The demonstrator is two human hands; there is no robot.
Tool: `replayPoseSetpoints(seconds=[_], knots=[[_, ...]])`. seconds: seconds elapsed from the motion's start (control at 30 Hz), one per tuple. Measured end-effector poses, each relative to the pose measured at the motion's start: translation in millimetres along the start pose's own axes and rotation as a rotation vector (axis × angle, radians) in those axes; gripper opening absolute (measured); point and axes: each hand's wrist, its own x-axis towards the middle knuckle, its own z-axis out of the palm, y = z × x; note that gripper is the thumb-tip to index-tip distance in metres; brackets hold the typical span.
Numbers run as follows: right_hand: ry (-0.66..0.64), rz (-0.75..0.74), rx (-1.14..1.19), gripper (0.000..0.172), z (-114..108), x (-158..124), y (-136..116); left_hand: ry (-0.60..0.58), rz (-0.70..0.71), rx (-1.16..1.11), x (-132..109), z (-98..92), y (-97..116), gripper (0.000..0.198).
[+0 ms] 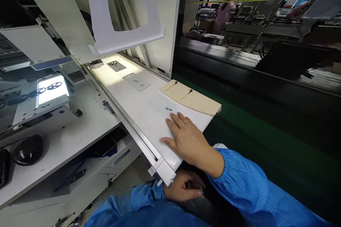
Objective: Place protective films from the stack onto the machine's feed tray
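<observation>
My right hand (185, 134) lies on the white board (138, 113), palm down with its fingers stretched out. Its fingertips are at the near edge of a thin, see-through sheet (160, 105) with small dark marks. Below the board's near end, my left hand (185, 186) rests with fingers loosely curled and the thumb apart, and I see nothing in it. Farther along the board lies a grey phone-back-shaped panel (137, 81) with small holes at one end. Beyond it, a darker panel (116, 65) with a round black camera part sits on the lit area.
A beige plate (190, 95) with two black knobs borders the board's right side. A metal rail (125, 120) runs along its left. Overhead hangs a white panel (128, 39) with a cut-out. At left are a glowing screen (53, 90) and a black mouse (28, 150).
</observation>
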Motion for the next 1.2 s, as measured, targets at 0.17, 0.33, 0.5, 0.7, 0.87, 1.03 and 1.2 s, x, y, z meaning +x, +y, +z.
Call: replayPoseSetpoints(seconds=[0.17,0.33,0.5,0.7,0.87,1.03,1.2], knots=[[0.012,-0.007,0.035,0.072,2,5,9,-0.004,-0.063,-0.039,1,0.5,0,0.049],[0.023,0.002,0.048,0.072,4,7,10,-0.006,-0.062,-0.051,2,0.4,-2,0.053],[0.036,0.001,0.045,0.072,6,8,10,-0.007,-0.09,-0.044,2,0.7,-3,0.049],[0.069,0.002,0.025,0.071,9,8,10,-0.011,-0.06,-0.042,2,0.0,-5,0.054],[0.128,-0.028,0.009,0.069,3,-3,10,-0.003,-0.038,-0.035,1,0.6,-8,0.056],[0.298,-0.115,-0.029,0.056,-6,-47,22,0.007,-0.008,-0.019,2,1.0,-9,0.049],[0.371,-0.08,0.017,0.038,-6,-111,53,0.0,-0.01,-0.011,2,0.7,-4,0.046]])
